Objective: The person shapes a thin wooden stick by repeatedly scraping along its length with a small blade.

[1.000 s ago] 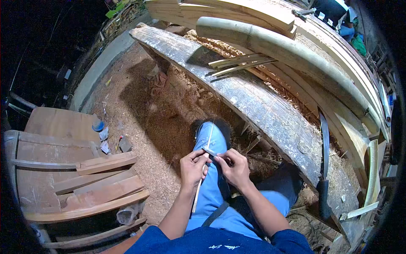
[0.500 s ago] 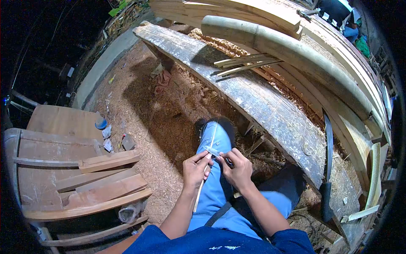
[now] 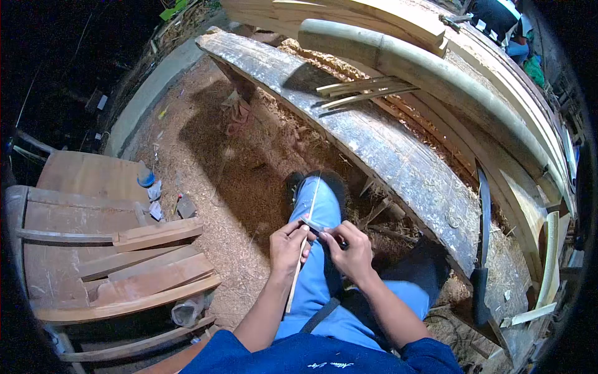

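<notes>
My left hand is closed around a thin pale bamboo strip, which runs along my blue-trousered leg, its far part lying over the knee. My right hand pinches a small dark blade that lies across the strip, just above my left fingertips. Both hands are close together over the thigh, at the blade's two ends. Part of the blade is hidden by the fingers.
A worn plank bench slants across the right, bearing thin strips and a long black-handled knife. A thick bamboo pole lies behind. Wooden pieces are at left. Another person is at the upper right.
The hands stay on the strip and blade, and the blade's tilt has changed slightly. Across the frames the whole view has shifted a little.
</notes>
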### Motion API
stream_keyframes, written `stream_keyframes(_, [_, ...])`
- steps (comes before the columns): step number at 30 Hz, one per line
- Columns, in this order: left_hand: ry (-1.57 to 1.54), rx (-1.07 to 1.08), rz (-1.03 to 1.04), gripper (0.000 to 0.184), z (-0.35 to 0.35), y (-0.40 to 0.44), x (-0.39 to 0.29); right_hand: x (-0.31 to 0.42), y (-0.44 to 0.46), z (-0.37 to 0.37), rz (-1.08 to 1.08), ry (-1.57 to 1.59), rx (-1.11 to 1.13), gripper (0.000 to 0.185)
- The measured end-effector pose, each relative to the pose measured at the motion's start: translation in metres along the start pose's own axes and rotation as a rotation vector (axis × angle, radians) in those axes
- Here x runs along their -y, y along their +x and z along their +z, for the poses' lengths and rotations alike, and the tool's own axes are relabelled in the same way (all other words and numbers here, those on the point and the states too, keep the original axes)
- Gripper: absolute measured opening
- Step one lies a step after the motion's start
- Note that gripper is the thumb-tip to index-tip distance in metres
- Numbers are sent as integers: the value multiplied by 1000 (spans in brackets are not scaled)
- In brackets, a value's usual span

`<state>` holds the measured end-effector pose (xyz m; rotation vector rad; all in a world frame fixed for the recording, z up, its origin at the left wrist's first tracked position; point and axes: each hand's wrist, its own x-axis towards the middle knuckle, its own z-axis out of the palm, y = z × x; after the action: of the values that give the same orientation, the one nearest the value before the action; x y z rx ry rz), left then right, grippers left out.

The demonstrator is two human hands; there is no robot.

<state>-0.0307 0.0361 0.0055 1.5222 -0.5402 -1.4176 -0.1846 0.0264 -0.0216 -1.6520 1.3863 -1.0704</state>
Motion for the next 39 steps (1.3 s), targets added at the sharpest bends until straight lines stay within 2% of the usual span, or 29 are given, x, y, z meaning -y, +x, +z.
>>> stream_keyframes(3, [27,-6,-20,31,1,-1,1,-3,7,-1,44,-52,-14,18])
stream_keyframes(7, [19,27,15,26,-1,-3,6,-7,13,0,-2,-69,-46,19])
stream_keyframes(22, [2,-16,5,28,-1,-6,3,4,16,4,-48,-215,-59,18])
stream_keyframes(25, [80,-1,-29,28,-2,-16,7,-18,31,8,-67,-76,-193,16])
stream_keyframes(26, [80,-12,-51,28,0,-23,7,-19,36,1,49,3,-126,15])
stream_keyframes(31, [36,2,-25,33,-2,-12,8,-10,31,-6,-43,-14,-72,17])
stream_keyframes(35, [-37,-26,5,35,1,-3,9,0,2,0,20,-42,6,17])
stream_keyframes(39, [20,-28,-27,33,1,-10,6,-4,14,0,43,-19,-79,16])
